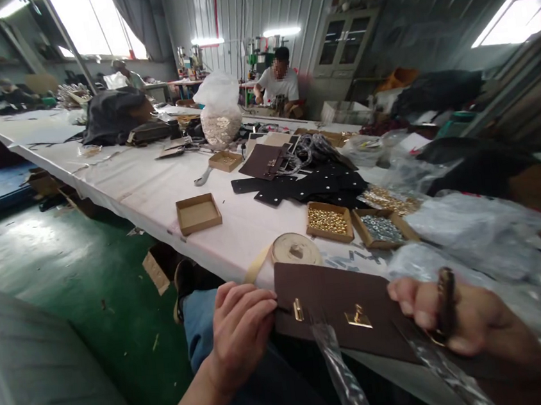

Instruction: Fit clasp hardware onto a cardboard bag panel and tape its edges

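A brown leather panel with two gold metal fittings lies at the near table edge, over my lap. My left hand grips the panel's left edge with curled fingers. My right hand rests on the panel's right side, closed round a slim dark-handled tool that stands upright between its fingers. A strip of clear plastic hangs down from the panel.
A roll of beige tape sits just behind the panel. Small cardboard trays hold gold rivets and silver parts; one tray is empty. Black leather pieces, clear bags and a seated person lie beyond.
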Motion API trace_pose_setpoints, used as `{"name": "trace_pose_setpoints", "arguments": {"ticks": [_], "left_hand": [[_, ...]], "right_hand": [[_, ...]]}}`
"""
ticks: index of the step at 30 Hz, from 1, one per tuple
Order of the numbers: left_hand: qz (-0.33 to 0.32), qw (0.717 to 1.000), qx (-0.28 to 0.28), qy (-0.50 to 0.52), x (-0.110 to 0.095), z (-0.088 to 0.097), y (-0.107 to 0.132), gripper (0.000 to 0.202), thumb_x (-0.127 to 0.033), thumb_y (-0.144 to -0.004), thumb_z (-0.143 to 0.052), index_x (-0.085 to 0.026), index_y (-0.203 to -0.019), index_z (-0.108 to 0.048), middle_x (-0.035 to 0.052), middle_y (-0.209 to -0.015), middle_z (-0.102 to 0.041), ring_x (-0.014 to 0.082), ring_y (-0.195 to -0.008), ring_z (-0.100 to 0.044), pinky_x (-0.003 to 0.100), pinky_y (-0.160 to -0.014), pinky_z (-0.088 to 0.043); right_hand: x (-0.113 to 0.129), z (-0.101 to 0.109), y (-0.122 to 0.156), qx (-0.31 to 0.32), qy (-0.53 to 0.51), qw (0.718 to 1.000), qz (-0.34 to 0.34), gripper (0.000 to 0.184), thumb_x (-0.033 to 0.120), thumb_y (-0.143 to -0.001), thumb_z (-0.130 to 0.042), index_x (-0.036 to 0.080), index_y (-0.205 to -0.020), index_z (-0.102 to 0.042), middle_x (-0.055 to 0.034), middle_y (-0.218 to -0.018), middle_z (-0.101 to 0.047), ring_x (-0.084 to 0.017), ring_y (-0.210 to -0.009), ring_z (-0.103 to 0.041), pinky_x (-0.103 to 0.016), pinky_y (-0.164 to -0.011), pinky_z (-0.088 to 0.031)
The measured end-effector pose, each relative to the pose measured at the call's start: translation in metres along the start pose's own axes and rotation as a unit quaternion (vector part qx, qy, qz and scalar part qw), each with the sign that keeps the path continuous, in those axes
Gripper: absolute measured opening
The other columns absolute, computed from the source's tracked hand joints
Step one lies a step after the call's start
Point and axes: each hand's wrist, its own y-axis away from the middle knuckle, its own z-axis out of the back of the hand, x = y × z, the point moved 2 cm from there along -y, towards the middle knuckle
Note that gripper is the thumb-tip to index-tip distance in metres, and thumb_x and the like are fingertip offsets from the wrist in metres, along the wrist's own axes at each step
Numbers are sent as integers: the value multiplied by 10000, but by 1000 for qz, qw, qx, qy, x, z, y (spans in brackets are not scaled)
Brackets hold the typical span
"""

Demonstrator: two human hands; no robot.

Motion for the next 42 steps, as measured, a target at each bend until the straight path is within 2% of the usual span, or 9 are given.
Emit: {"name": "trace_pose_setpoints", "arguments": {"ticks": [3,6,9,12,19,26,33,37,42], "left_hand": [[27,998,-7,57,0,-2,3,339,-23,-1019,-743,-248,-1273,-743,77,-1160,-876,251,-1063,-813,460,-990,-603],[164,974,-31,156,6,-6,5,171,-156,-1032,-806,-239,-1182,-794,72,-1045,-858,234,-941,-814,391,-865,-663],[391,883,-5,261,24,-16,4,189,-369,-1019,-856,-196,-1080,-810,59,-956,-839,194,-750,-777,311,-662,-662],[510,798,25,320,49,-28,-4,412,-527,-918,-927,-148,-1023,-804,55,-882,-821,151,-597,-713,258,-525,-603],[556,764,74,320,103,-64,-25,564,-612,-787,-987,-134,-952,-737,62,-721,-783,156,-511,-708,249,-488,-593],[605,724,165,286,136,-91,-16,416,-497,-827,-933,-181,-878,-668,75,-630,-764,212,-488,-727,288,-463,-596],[547,816,135,133,166,-89,-41,293,-354,-840,-922,-177,-959,-721,21,-682,-775,165,-411,-650,238,-402,-459],[566,803,154,107,165,-92,-39,275,-405,-895,-886,-182,-908,-726,34,-756,-791,147,-398,-603,253,-402,-408],[472,870,144,18,151,-87,-41,167,-307,-936,-827,-162,-1012,-792,113,-930,-834,250,-791,-786,327,-736,-565]], "right_hand": [[-1,1,1,-41,-10,999,-19,275,588,-878,-946,437,-668,-851,-74,-782,-754,-289,-806,-717,-515,-843,-632],[-7,0,0,-108,8,992,-71,150,448,-810,-1034,420,-906,-923,-77,-1032,-845,-301,-926,-777,-451,-797,-661],[-17,-10,-11,-148,34,976,-155,621,348,-849,-1018,386,-1435,-817,-80,-1406,-821,-335,-1278,-765,-439,-1042,-667],[-30,-25,-35,-135,0,969,-206,835,416,-920,-963,351,-1673,-610,-89,-1609,-720,-333,-1452,-689,-468,-1221,-591],[-87,-15,-83,-179,125,959,-182,636,570,-937,-896,228,-1459,-774,-136,-1440,-808,-356,-1323,-762,-478,-1112,-635],[-140,1,-91,-187,212,943,-176,588,542,-882,-869,202,-1359,-818,-169,-1383,-826,-405,-1243,-809,-560,-1094,-654],[-164,-11,-72,-229,239,922,-199,775,615,-872,-835,206,-1518,-714,-178,-1502,-760,-385,-1198,-820,-556,-1080,-657],[-163,-8,-72,-276,359,873,-183,861,661,-824,-828,226,-1555,-696,-180,-1424,-742,-374,-1052,-809,-571,-989,-668],[-130,-23,-76,-301,498,796,-169,802,680,-863,-816,254,-1534,-705,-198,-1570,-549,-451,-1327,-700,-579,-1070,-617]]}}
